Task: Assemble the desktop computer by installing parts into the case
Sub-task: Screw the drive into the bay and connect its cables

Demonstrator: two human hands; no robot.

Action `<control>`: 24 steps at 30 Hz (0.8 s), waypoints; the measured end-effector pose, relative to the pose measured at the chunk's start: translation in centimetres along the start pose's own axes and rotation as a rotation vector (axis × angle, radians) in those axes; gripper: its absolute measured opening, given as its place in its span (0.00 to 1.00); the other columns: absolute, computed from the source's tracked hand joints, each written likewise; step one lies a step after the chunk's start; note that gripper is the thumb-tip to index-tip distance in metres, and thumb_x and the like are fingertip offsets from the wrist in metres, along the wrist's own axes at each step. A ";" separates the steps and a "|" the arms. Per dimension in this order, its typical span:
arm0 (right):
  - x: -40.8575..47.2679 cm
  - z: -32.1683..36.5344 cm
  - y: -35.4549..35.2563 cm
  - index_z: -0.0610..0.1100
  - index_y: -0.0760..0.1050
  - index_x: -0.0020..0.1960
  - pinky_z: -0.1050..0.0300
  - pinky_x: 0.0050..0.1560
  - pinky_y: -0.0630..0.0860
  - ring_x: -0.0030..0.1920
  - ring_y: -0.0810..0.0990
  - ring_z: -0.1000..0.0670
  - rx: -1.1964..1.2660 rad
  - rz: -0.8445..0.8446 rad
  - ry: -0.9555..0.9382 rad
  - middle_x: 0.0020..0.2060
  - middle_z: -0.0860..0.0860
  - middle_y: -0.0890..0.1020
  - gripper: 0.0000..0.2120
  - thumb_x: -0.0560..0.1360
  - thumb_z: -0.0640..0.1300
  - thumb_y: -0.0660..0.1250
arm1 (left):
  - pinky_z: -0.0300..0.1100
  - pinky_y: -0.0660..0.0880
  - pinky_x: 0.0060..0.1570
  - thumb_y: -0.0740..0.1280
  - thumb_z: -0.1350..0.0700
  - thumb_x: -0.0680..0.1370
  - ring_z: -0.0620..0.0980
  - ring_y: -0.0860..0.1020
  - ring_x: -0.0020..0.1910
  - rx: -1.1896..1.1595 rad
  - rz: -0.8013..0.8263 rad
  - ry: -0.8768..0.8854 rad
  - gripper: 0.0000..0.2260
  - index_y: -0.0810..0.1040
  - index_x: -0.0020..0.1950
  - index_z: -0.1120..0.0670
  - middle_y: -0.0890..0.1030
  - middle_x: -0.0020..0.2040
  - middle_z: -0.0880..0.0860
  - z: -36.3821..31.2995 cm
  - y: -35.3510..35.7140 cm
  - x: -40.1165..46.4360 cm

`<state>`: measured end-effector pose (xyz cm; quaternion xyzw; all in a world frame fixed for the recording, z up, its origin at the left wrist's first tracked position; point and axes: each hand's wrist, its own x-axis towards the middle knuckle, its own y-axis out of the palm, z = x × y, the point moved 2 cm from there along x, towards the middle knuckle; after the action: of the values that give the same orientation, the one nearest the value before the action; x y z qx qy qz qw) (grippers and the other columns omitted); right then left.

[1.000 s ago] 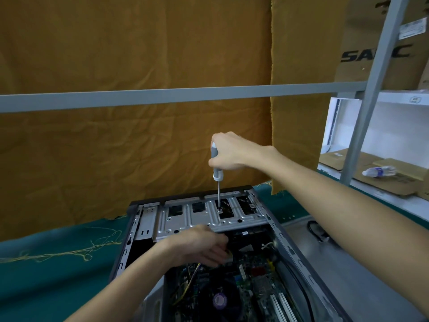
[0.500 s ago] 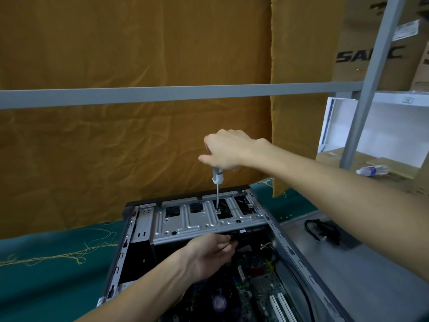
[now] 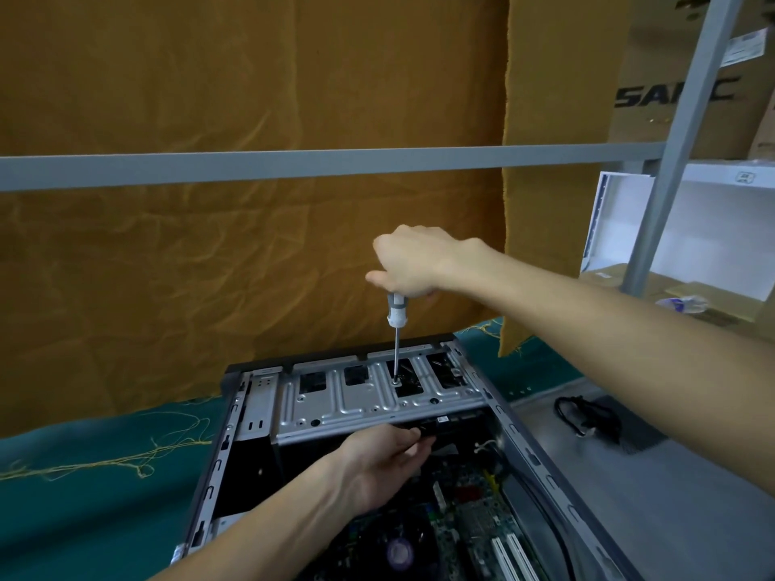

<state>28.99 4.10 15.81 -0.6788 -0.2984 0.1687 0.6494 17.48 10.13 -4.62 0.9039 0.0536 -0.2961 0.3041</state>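
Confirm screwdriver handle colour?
Grey and white, judging by the part of the screwdriver handle showing below the right hand; the head view is the only one.

Right hand (image 3: 413, 262) at frame centre, fist curled round a tool handle, knuckles up; forearm runs in from the right edge, wrist bent down. Left hand (image 3: 383, 463) lower centre, palm half up, fingers reaching forward and slightly curled; fingertips partly hidden. Left forearm enters from bottom left.

An ochre cloth (image 3: 251, 253) hangs behind a grey shelf rail (image 3: 293, 165), with cardboard boxes (image 3: 671, 77) far right, a plastic bottle (image 3: 683, 304) below them, and a black cable (image 3: 587, 417) near right.
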 end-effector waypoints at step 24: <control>0.7 -1.2 0.9 0.46 0.75 0.53 0.61 0.25 0.75 0.27 0.83 0.52 0.082 0.039 -0.032 0.35 0.50 0.84 0.18 0.80 0.61 0.64 | 0.49 0.76 0.57 0.61 0.74 0.80 0.61 0.81 0.55 -0.018 0.011 -0.004 0.05 0.76 0.54 0.70 0.78 0.62 0.69 0.0 -0.7 1.0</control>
<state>30.43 3.67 15.20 -0.6545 -0.2883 0.2040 0.6684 18.10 10.65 -5.55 0.9008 0.0505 -0.2959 0.3138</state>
